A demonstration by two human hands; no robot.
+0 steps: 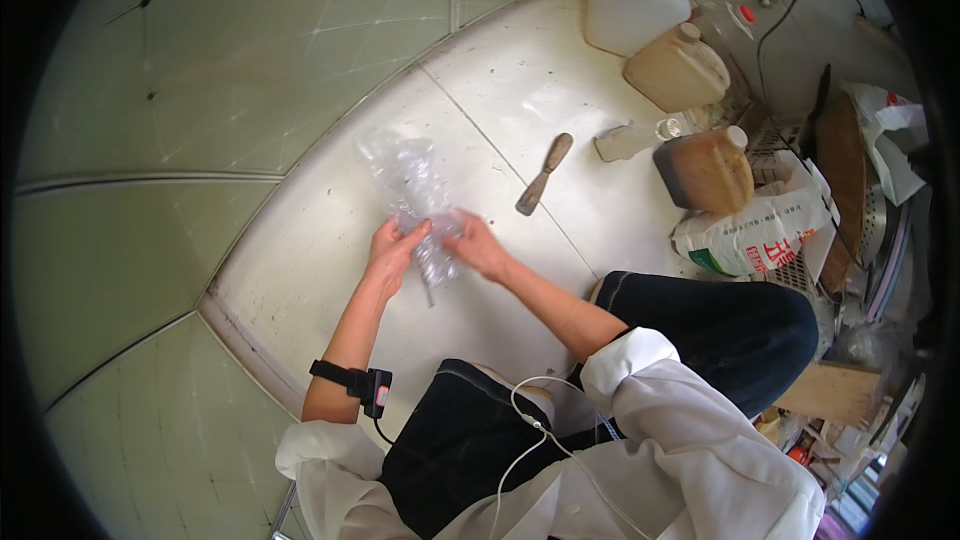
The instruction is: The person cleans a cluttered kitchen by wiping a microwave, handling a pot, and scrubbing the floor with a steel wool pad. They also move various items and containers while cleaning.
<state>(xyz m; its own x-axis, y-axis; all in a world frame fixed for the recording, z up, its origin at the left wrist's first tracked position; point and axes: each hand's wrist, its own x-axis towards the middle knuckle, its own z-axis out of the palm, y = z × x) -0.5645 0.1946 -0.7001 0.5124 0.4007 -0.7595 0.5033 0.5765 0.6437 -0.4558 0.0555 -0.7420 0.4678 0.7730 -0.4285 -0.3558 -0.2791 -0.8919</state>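
Both my hands hold a crumpled clear plastic bag above the pale tiled floor. My left hand grips the bag's lower left part, its thumb across the plastic. On the bag's right side, my right hand pinches the plastic; its fingertips are slightly blurred and partly hidden. Most of the bag spreads away from me beyond the hands, and a narrow end hangs below them. To the right of the bag, a scraper or putty knife with a worn wooden handle lies on the floor, apart from my hands.
A glass bottle lies on its side. Behind it stand a large translucent jug, a tan jug and a jug of brown liquid. A printed white sack and crates crowd the right. Green panels border the floor on the left.
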